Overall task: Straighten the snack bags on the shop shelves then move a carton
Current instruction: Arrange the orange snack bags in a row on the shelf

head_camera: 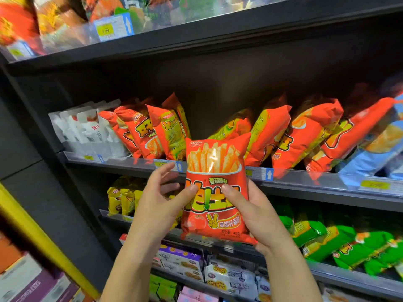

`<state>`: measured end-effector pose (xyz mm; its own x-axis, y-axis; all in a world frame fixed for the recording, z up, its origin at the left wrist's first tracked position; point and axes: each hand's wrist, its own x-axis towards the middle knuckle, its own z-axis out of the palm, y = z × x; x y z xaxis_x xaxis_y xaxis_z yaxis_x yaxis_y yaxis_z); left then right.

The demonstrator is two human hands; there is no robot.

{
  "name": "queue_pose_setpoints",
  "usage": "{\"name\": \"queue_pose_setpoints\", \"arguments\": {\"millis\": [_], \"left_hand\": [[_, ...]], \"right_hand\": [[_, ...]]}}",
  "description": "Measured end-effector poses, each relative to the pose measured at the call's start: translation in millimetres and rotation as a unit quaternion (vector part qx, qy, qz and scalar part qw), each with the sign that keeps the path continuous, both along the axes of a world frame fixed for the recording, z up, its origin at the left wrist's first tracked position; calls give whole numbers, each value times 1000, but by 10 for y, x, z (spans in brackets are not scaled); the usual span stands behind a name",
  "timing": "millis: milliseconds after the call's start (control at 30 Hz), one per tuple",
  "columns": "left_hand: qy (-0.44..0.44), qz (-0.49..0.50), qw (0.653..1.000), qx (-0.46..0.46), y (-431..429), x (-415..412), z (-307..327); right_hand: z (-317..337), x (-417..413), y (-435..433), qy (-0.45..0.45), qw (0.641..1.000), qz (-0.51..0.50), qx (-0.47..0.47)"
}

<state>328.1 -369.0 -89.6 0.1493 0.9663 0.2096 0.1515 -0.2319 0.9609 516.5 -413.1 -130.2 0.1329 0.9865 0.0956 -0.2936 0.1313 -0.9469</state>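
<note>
Dark shop shelves (316, 188) fill the frame, stocked with leaning red bags (305, 131) across the middle row, white bags (87, 131) at middle left and green bags (340, 243) at lower right. At centre, a red snack bag (216, 188) stands upright in front of the middle shelf. The right hand (253, 212) grips its right side, thumb on the front. The left hand (159, 199) pinches its left edge with the thumb, its fingers apparently spread behind.
</note>
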Motion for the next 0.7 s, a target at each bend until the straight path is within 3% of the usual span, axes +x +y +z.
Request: {"name": "queue_pose_setpoints", "arguments": {"millis": [67, 300, 500, 567, 700], "left_hand": [[19, 20, 999, 42, -4, -19, 35], [75, -67, 993, 54, -96, 161, 91], [23, -63, 996, 54, -32, 161, 126], [-23, -51, 997, 58, -22, 149, 142], [-132, -60, 989, -17, 21, 130, 209]], "right_hand": [[9, -20, 17, -55, 997, -49, 16], [79, -126, 57, -200, 971, -94, 89], [143, -93, 52, -186, 970, -68, 139], [155, -87, 58, -176, 968, -81, 159], [147, -37, 83, -139, 970, -124, 156]]}}
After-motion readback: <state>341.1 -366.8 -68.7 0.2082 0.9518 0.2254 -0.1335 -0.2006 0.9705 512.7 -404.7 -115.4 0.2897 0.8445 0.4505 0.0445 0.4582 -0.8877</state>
